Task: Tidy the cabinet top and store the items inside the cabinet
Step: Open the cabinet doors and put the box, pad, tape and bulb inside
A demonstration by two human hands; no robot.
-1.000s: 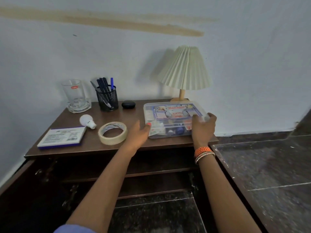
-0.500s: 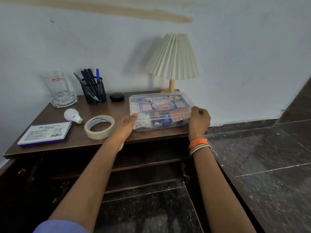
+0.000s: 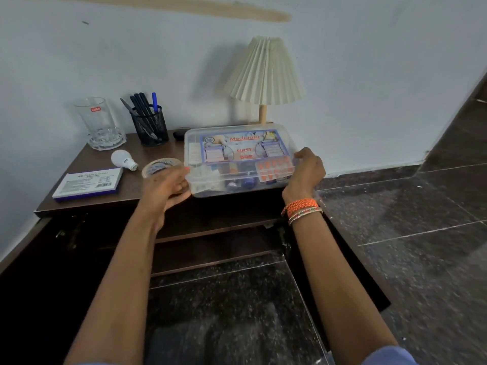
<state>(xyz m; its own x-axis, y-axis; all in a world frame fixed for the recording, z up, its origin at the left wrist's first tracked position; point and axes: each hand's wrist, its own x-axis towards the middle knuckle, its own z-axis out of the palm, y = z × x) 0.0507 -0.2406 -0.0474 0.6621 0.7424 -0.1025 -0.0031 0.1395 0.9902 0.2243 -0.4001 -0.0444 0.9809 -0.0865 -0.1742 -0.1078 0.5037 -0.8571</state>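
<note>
So the first aid box (image 3: 238,160) has come up off the cabinet top (image 3: 105,196) since a moment ago; it's now held out past the front edge, in front of the lamp (image 3: 264,75). Left hand (image 3: 166,185) cups its left end with curled fingers, right hand (image 3: 307,171) wraps the right end. Looks like the carry-down to the open shelves is starting. Box lies flat-ish, lid up, long axis running left-right, label reading toward the person.

first aid box (image 3: 238,159): clear glossy plastic, printed paper label
cabinet top (image 3: 87,206): dark smooth wood
pen holder (image 3: 150,126): black wire mesh
tumbler (image 3: 98,122): clear glass
lampshade (image 3: 266,72): pleated matt cream
floor (image 3: 408,219): polished speckled stone
</note>
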